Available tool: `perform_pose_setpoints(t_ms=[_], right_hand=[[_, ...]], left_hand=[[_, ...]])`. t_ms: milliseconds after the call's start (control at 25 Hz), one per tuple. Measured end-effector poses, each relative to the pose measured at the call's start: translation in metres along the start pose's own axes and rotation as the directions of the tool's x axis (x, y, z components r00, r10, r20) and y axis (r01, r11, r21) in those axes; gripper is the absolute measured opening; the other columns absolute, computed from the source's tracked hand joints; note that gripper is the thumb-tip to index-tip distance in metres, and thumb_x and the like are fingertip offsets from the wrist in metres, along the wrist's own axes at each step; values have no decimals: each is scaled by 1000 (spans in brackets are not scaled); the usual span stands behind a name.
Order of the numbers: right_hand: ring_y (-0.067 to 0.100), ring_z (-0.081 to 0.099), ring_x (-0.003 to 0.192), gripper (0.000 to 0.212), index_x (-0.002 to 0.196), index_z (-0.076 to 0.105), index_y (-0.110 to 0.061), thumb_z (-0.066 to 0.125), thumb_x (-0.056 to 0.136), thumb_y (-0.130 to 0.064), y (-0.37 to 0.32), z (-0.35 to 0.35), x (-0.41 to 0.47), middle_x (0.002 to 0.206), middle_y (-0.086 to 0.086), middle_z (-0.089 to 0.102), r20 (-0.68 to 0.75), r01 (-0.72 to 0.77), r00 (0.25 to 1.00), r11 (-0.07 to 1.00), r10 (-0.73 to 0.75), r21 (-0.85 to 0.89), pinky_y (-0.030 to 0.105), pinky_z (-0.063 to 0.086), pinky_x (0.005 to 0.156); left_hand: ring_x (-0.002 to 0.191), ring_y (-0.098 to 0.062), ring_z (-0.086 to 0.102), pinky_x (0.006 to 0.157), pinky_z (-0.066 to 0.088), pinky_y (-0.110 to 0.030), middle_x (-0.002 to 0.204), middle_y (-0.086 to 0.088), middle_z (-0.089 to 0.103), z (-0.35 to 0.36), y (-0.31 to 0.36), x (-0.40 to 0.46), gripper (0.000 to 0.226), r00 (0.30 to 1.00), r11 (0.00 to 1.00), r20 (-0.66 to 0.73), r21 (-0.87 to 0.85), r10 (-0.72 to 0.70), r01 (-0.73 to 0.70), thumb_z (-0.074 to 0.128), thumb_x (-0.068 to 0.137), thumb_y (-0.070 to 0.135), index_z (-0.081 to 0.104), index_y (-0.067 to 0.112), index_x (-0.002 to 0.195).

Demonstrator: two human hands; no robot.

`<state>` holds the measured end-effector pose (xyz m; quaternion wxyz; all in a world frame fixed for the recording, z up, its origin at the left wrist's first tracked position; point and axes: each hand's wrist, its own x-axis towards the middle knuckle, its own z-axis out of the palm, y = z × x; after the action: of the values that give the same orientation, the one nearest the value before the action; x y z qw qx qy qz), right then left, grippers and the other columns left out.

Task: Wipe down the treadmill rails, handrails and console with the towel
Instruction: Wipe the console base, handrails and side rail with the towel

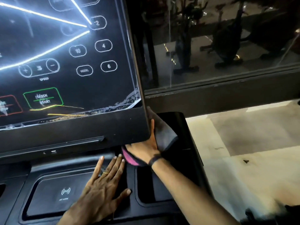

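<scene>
The console (68, 65) fills the upper left: a dark touch panel tilted back, with printed buttons for speed, numbers, quick start and stop, and bright light streaks reflected across it. White residue speckles its lower right corner and bottom edge. Behind it to the right is a dark glass wall (219, 46) reflecting gym machines, and below that a pale floor (243, 143). Under the console lies the black tray (53, 207) with a wireless-charging pad (65, 194) and a cup recess (146, 189) to its right.

The right hand (144, 150) reaches up to the console's lower right corner, thumb along the side edge, its grip closed around the towel (164, 133). The grey towel is pressed against the console's right side, its long axis running up along that edge, the loose end hanging down past the wrist; a pink part (128, 157) shows under the palm. The console's corner hides the fingers.

The left hand (103, 187) lies flat on the tray, fingers spread and pointing up toward the console, grip released, holding nothing
</scene>
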<state>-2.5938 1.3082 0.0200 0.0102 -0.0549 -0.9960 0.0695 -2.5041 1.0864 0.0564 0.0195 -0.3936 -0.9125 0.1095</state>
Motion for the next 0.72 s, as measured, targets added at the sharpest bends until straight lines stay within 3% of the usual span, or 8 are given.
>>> perform_pose_setpoints(t_ms=[40,120,160,200,360,520,640,720], right_hand=[[33,23,149,59,149,41,-40,36,94,-60,11,-12,-18,158,0,38,22,16,1000,994,-19,107,58,9,121],[38,7,152,61,153,27,-42,26,95,-59,50,-29,-29,166,2,19,127,19,992,999,-25,48,69,3,116],[38,2,152,59,154,21,-44,24,98,-60,73,-28,-20,167,1,12,45,-51,998,995,47,87,71,3,114],[38,0,152,59,155,18,-45,24,99,-62,88,-32,-19,168,1,8,98,-154,985,973,139,174,73,5,113],[47,18,148,63,155,28,-39,20,95,-59,54,-18,-102,164,9,23,-27,-230,970,946,242,230,76,20,107],[41,14,150,64,155,14,-47,29,96,-68,102,-11,-70,167,-3,8,5,-324,937,862,350,391,67,29,110],[35,24,148,73,153,21,-44,34,89,-77,154,-6,-8,161,0,22,110,-351,929,747,354,565,58,32,114],[31,27,148,71,154,28,-37,38,92,-69,157,3,-18,160,3,26,59,-308,936,721,348,620,54,31,116]], left_hand=[[147,-17,24,117,12,-52,153,-11,43,2,0,1,82,999,1000,-25,11,24,-23,27,97,66,45,2,145],[146,-19,25,116,13,-51,151,-14,44,2,4,1,81,998,998,-55,45,39,-37,26,98,63,46,-1,143],[145,-20,25,116,14,-51,150,-15,45,5,4,3,80,995,995,-79,90,55,-48,29,97,62,47,-1,142],[145,-21,25,116,14,-51,149,-16,46,6,4,3,81,996,995,-72,93,54,-47,32,95,62,49,-2,141],[148,-19,21,118,11,-52,152,-14,43,4,8,2,82,999,1000,-40,5,5,-5,37,91,63,46,1,144],[147,-17,25,118,10,-51,154,-11,41,0,10,1,82,1000,999,20,-36,-23,24,37,91,64,45,3,146],[146,-20,32,118,8,-51,153,-12,43,-4,11,2,82,996,999,79,-21,-41,42,35,92,64,47,3,145],[147,-25,28,119,0,-48,158,-14,33,-12,11,5,90,982,994,167,-38,-90,98,21,94,70,38,2,149]])
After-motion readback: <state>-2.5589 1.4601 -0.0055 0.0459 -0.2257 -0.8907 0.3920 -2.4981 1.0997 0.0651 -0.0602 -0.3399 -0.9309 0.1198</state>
